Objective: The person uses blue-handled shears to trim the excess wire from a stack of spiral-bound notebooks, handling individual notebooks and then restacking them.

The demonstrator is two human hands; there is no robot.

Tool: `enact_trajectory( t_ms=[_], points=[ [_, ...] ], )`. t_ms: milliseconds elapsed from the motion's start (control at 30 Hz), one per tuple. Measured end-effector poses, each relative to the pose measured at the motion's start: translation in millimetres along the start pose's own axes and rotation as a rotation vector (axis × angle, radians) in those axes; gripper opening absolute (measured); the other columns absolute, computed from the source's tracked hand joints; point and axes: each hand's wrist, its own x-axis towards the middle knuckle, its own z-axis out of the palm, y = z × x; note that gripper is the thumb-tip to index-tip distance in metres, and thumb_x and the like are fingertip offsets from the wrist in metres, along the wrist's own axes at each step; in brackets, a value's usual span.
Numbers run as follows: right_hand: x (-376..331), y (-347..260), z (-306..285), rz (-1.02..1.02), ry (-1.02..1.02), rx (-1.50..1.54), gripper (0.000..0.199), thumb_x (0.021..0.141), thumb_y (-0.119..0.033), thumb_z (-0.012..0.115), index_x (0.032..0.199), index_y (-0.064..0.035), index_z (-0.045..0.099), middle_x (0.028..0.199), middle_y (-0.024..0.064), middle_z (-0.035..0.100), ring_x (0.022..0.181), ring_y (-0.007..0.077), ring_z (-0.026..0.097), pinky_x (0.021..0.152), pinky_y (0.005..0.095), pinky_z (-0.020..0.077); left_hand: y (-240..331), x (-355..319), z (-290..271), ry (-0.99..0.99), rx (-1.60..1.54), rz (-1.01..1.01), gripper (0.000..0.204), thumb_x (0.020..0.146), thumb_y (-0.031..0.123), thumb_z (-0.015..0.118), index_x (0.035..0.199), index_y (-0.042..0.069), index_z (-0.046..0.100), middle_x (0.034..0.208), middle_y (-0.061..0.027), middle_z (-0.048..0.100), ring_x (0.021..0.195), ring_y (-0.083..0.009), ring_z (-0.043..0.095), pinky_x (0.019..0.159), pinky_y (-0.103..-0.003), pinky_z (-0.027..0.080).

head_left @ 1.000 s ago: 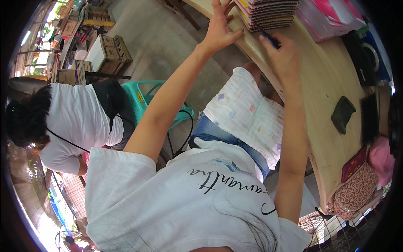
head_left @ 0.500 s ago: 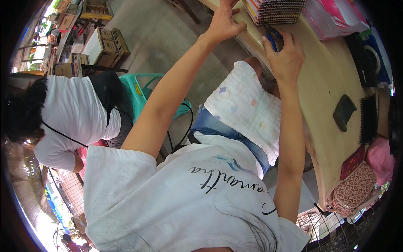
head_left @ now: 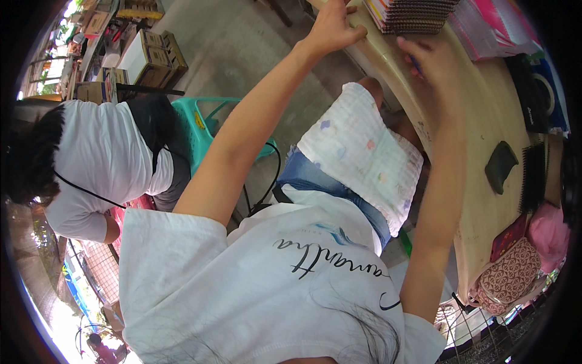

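A stack of spiral notebooks (head_left: 415,15) is seen at the far edge of the round table (head_left: 479,121). The left hand (head_left: 330,27) is laid on the table rim, just left of the stack; its fingers are curled down onto the wood and nothing is held in them. The right hand (head_left: 433,60) is placed just below the stack, and a thin blue pen (head_left: 415,62) seems to be pinched in its fingers, though only a small bit of it is shown. The stack is not gripped by either hand.

The step in hand is judged to be a reach toward the notebooks. For the next move, a short reach up to the stack would be needed, with the pen kept out of the way
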Motion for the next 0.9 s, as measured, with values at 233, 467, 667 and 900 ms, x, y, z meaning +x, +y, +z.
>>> enact_trajectory(
  t_ms=[233,467,667,900],
  points=[
    [-5.4,13.6,1.0,-0.262,0.173,-0.135,0.033,0.077,-0.037,0.072,0.085,-0.0051,0.068,0.073,0.0089,0.066,0.065,0.0240,0.064,0.059,0.0360,0.0499,-2.3,2.7,1.3,-0.005,-0.008,0.050,0.117,0.062,-0.002,0.057,0.150,0.016,-0.018,0.149,-0.0275,0.026,0.138,-0.0381,0.032,0.103,-0.048,0.041],
    [-27.5,32.4,38.7,-0.583,0.591,-0.530,0.033,0.076,-0.035,0.071,0.095,-0.0074,0.067,0.091,0.0119,0.065,0.083,0.0336,0.061,0.070,0.0457,0.0497,-4.2,2.8,-0.3,0.003,0.040,0.028,0.117,0.062,-0.002,0.057,0.150,0.017,-0.018,0.149,-0.0266,0.027,0.137,-0.0387,0.032,0.102,-0.049,0.042],
    [-24.8,29.9,42.3,-0.583,0.586,-0.576,0.033,0.077,-0.035,0.069,0.097,-0.0076,0.067,0.092,0.0119,0.065,0.085,0.0340,0.061,0.070,0.0457,0.0501,0.0,3.5,0.5,-0.011,0.038,0.031,0.117,0.062,-0.002,0.057,0.150,0.016,-0.018,0.149,-0.0272,0.026,0.137,-0.0389,0.032,0.102,-0.049,0.042],
    [16.8,11.3,-12.4,-0.035,-0.243,-0.004,0.031,0.077,-0.035,0.071,0.087,-0.0061,0.067,0.069,0.0072,0.063,0.060,0.0186,0.061,0.059,0.0323,0.0495,-5.6,-0.4,-1.8,-0.002,0.071,0.057,0.118,0.061,-0.001,0.057,0.150,0.018,-0.017,0.148,-0.0283,0.026,0.137,-0.0395,0.033,0.102,-0.048,0.042]
  ],
)
